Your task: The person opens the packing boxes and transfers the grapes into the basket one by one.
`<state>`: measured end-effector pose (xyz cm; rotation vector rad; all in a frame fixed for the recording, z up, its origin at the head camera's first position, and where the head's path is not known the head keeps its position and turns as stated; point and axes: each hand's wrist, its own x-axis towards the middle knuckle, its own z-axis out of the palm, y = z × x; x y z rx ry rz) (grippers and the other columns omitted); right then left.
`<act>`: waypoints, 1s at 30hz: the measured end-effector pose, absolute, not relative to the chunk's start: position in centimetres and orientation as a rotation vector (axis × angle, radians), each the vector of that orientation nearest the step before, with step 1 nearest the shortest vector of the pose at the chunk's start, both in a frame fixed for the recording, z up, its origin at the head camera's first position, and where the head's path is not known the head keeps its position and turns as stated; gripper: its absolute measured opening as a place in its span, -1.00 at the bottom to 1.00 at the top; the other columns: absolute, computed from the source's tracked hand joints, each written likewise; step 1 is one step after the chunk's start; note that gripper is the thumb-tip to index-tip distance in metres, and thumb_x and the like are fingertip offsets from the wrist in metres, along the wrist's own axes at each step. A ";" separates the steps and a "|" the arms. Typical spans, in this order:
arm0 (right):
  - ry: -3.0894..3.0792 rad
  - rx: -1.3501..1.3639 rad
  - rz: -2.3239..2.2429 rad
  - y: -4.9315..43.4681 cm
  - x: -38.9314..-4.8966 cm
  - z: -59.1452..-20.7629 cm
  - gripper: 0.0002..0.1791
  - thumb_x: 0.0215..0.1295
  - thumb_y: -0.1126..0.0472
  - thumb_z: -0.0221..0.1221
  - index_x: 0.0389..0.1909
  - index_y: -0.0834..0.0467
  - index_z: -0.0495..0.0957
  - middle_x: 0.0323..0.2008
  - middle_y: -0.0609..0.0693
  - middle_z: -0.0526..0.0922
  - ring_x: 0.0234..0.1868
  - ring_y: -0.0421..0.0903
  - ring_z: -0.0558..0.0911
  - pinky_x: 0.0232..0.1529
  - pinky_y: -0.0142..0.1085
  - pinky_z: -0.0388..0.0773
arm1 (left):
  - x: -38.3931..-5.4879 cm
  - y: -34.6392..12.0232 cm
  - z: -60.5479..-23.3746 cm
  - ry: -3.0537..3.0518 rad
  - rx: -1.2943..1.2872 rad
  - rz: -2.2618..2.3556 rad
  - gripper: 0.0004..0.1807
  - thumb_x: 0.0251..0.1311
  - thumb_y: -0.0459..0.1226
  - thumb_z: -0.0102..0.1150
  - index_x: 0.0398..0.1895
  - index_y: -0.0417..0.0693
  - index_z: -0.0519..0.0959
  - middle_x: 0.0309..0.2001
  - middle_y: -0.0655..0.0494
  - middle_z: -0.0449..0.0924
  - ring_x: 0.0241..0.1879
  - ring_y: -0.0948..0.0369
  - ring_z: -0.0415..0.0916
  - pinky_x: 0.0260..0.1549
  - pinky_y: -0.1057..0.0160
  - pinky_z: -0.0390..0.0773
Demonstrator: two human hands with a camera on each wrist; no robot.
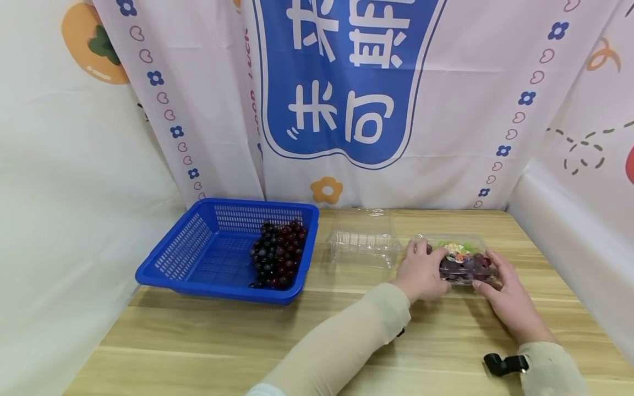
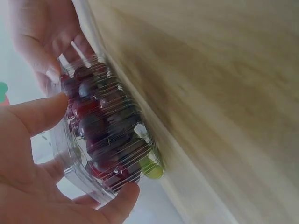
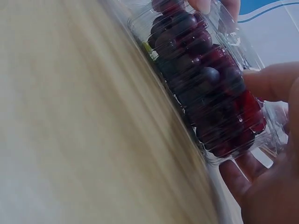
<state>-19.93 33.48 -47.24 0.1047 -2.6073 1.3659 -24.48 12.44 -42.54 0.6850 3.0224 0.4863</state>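
Fingers (image 2: 42, 112) of the left hand (image 1: 421, 273) and right hand (image 1: 510, 294) are gripping opposite ends of the box (image 1: 465, 269), which is lying on or just over the tabletop (image 1: 446, 344); to steady it well, they should be pressing evenly on its stiffer edges, sparing the grapes (image 2: 103, 140) inside. Leftward and slightly beyond, a clear tub (image 1: 364, 242) is standing beside a basket (image 1: 223, 290) that is holding more grapes (image 1: 277, 256).

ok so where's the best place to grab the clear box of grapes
Probably the two short ends of the clear box, one hand from each side, much as the left hand and right hand hold it. It looks wider than deep and is packed with grapes, so both ends likely need support.
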 end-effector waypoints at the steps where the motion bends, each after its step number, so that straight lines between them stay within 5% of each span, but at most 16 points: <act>1: -2.599 0.089 1.370 33.4 -19.9 -47.3 -0.13 0.48 0.19 0.15 0.64 0.09 -0.13 0.53 0.37 -0.09 0.34 0.42 0.22 -0.05 -0.73 0.22 | -24.5 12.4 -42.5 3.018 0.684 0.505 -0.18 0.10 0.13 0.38 0.47 0.59 0.28 0.55 0.12 0.03 0.53 0.01 -0.06 0.21 0.02 0.45; 4: -2.570 0.024 1.394 33.2 -19.8 -47.3 -0.17 0.50 0.23 0.11 0.64 0.10 -0.11 0.53 0.35 -0.08 0.35 0.41 0.23 0.05 -0.63 0.29 | -24.6 12.3 -42.4 3.002 0.686 0.536 -0.17 0.09 0.08 0.38 0.47 0.60 0.27 0.54 0.16 0.04 0.53 0.03 -0.05 0.26 -0.01 0.39; 6: -2.550 -0.032 1.427 33.1 -19.7 -47.3 -0.15 0.49 0.24 0.09 0.64 0.13 -0.15 0.54 0.36 -0.11 0.39 0.44 0.17 0.30 -0.37 0.30 | -24.5 12.4 -42.3 2.997 0.693 0.507 -0.16 0.11 0.10 0.35 0.49 0.60 0.24 0.55 0.18 0.03 0.54 0.03 -0.05 0.28 -0.01 0.38; 8: -2.541 -0.088 1.473 33.1 -19.6 -47.3 -0.10 0.48 0.21 0.08 0.64 0.16 -0.25 0.55 0.39 -0.17 0.44 0.47 0.06 0.45 0.01 0.14 | -24.4 12.5 -42.2 3.000 0.711 0.437 -0.16 0.15 0.14 0.30 0.52 0.57 0.20 0.56 0.17 0.02 0.54 0.02 -0.06 0.28 0.02 0.38; 11: -2.545 -0.140 1.548 33.2 -19.5 -47.3 -0.04 0.48 0.14 0.07 0.62 0.19 -0.38 0.56 0.41 -0.27 0.49 0.49 -0.15 0.40 0.36 -0.23 | -24.3 12.7 -42.2 3.022 0.750 0.285 -0.17 0.22 0.19 0.22 0.55 0.49 0.16 0.55 0.11 0.03 0.53 -0.02 -0.03 0.16 0.09 0.51; 18: -2.550 -0.098 1.643 33.6 -19.8 -47.4 -0.04 0.53 0.08 0.09 0.62 0.16 -0.37 0.57 0.37 -0.33 0.51 0.45 -0.25 0.41 0.33 -0.36 | -24.4 12.8 -42.2 3.041 0.817 0.043 -0.26 0.36 0.18 0.03 0.57 0.40 0.13 0.56 -0.04 0.02 0.50 -0.13 0.06 -0.22 0.20 0.68; 30: -2.522 -0.013 1.681 33.6 -19.8 -47.7 -0.12 0.59 0.11 -0.01 0.61 0.20 -0.39 0.55 0.41 -0.35 0.51 0.41 -0.26 0.44 0.24 -0.36 | -24.5 12.3 -41.7 3.034 0.933 -0.081 -0.38 0.47 0.16 -0.08 0.53 0.31 0.18 0.51 -0.11 0.14 0.43 -0.16 0.21 -0.17 0.18 0.69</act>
